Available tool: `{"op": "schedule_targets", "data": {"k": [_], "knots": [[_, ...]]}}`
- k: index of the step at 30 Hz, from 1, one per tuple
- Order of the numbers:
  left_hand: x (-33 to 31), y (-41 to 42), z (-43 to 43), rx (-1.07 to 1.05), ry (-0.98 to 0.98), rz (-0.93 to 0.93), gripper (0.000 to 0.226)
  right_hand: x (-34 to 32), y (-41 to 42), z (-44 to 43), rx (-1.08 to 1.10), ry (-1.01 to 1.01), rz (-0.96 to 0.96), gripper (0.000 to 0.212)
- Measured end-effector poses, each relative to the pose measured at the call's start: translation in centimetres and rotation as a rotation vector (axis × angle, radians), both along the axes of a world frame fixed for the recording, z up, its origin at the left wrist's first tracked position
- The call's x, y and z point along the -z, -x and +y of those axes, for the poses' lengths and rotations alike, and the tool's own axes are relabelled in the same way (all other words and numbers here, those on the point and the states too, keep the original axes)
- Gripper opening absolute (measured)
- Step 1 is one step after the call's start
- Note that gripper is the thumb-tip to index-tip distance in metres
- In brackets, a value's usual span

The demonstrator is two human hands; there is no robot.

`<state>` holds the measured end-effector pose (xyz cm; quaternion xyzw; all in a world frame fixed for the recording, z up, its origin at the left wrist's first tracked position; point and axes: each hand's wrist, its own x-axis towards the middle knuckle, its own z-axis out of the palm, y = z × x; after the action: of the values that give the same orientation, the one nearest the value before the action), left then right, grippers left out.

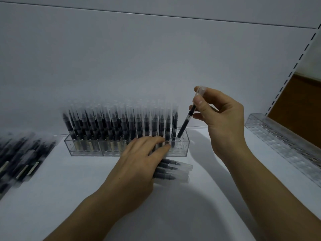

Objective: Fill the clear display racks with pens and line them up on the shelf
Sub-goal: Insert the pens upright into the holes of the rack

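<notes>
Two bare forearms reach in from the near edge over the white shelf (69, 197). On the right, the right hand (224, 122) pinches a single pen (188, 117) between thumb and forefinger just below its clear cap, with the other fingers loosely curled behind it. That pen leans with its cap up and to the right, and its dark lower end sits in a hole at the right end of the filled rack (182, 151).

Lower and to the left, the left hand (139, 159) lies palm down, its forefinger and middle finger stretched out so the tips touch the rack's near wall. A small bundle of pens (172, 169) sticks out from under it to the right, caps pointing right. The thumb and the outer fingers are hidden, so I cannot tell whether this hand grasps the bundle or only rests on it.

Rows of standing pens (121, 126) crowd the filled rack, all upright with clear caps on top; the rack stands far back near the back panel (139, 58). Well apart at the right, an empty rack (284, 141) lies slanted along the shelf, below a slotted upright (295, 66). At the far left edge lies a blurred heap of loose pens (22, 159).
</notes>
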<state>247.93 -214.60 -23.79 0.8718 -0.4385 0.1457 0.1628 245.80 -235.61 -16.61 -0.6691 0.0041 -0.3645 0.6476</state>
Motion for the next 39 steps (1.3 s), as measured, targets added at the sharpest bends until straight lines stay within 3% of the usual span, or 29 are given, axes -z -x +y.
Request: {"op": "schedule_targets", "data": {"k": [7, 17, 22, 27, 31, 39], "knots": [[0.3, -0.3, -0.1, 0.014, 0.008, -0.023, 0.090, 0.3, -0.1, 0.3, 0.021, 0.079, -0.054, 0.025], [0.1, -0.3, -0.1, -0.008, -0.012, -0.046, 0.081, 1.0, -0.5, 0.2, 0.024, 0.178, -0.071, 0.020], [-0.1, -0.2, -0.2, -0.013, -0.002, -0.035, 0.071, 1.7, -0.6, 0.5, -0.012, 0.317, -0.023, 0.036], [-0.4, 0.2, -0.3, -0.018, 0.039, -0.018, 0.052, 2.4, -0.6, 0.9, 0.040, 0.587, -0.029, 0.046], [-0.6, 0.4, -0.3, -0.014, 0.074, -0.008, 0.031, 2.8, -0.7, 1.0, 0.053, 0.647, -0.018, 0.039], [-0.8, 0.0, 0.1, -0.014, 0.141, 0.060, 0.038, 2.8, -0.7, 1.0, 0.098, 0.669, -0.067, 0.020]]}}
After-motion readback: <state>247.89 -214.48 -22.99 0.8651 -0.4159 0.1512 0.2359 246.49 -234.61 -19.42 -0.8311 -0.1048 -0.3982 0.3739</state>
